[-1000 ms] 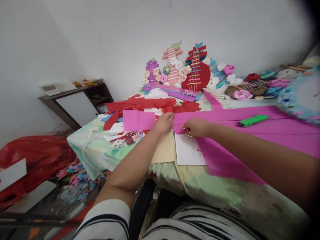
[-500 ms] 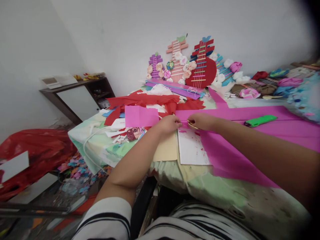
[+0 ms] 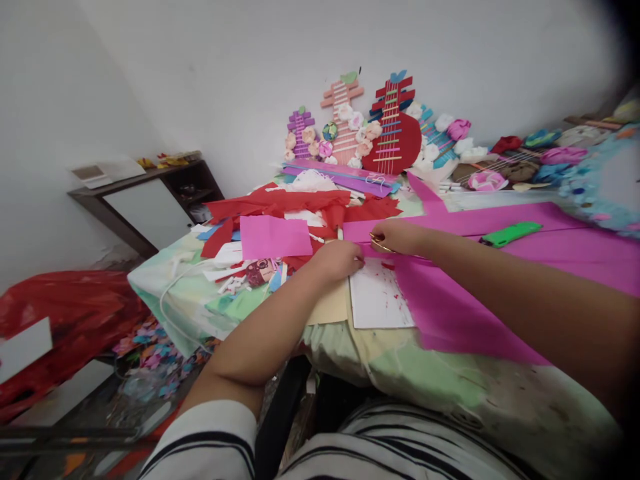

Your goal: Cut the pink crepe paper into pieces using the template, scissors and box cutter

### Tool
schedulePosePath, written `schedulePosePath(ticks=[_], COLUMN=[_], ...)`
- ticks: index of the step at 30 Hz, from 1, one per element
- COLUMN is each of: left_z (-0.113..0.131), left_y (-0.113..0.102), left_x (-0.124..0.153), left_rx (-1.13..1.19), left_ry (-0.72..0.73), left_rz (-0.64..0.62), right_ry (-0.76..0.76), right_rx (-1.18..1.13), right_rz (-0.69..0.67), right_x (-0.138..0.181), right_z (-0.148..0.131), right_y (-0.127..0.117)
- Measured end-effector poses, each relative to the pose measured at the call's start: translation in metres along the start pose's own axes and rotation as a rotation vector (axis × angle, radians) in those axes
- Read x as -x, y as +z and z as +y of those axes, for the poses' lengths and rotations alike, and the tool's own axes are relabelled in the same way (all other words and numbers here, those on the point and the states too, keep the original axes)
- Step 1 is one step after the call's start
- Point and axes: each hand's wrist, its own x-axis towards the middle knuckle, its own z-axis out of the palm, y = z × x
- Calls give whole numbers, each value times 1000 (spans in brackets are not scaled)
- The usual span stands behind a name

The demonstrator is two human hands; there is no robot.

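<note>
A large magenta paper sheet [image 3: 500, 280] covers the right half of the table. My right hand [image 3: 400, 237] is closed on gold-handled scissors [image 3: 379, 243] at the sheet's left edge. My left hand [image 3: 337, 260] sits just left of them, fingers curled and pinching that edge of the sheet. Below both hands lies a white sheet with red specks [image 3: 377, 300], with a cream sheet [image 3: 327, 307] beside it. A cut magenta rectangle [image 3: 275, 237] lies to the left on red paper scraps [image 3: 300, 203].
A green utility knife [image 3: 510, 233] rests on the magenta sheet. Paper guitars and flowers [image 3: 370, 127] lean on the wall behind. A blue decorated piece [image 3: 605, 187] is at the right. A dark side table [image 3: 150, 193] and a red bag [image 3: 65, 320] stand left.
My left hand slid down and toward me along the sheet's edge. My right hand with the scissors moved forward, away from me, into the magenta paper.
</note>
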Motion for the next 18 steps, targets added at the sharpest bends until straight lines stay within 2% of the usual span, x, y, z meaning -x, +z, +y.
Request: schedulePosePath(ticks=[18], left_z=[6], left_y=[8], left_x=[-1], left_rx=[-183], left_ry=[-34], left_rz=[-37], right_ry=[-39], right_rx=[-16], right_rz=[14], right_x=[3], right_z=[1], right_y=[-1])
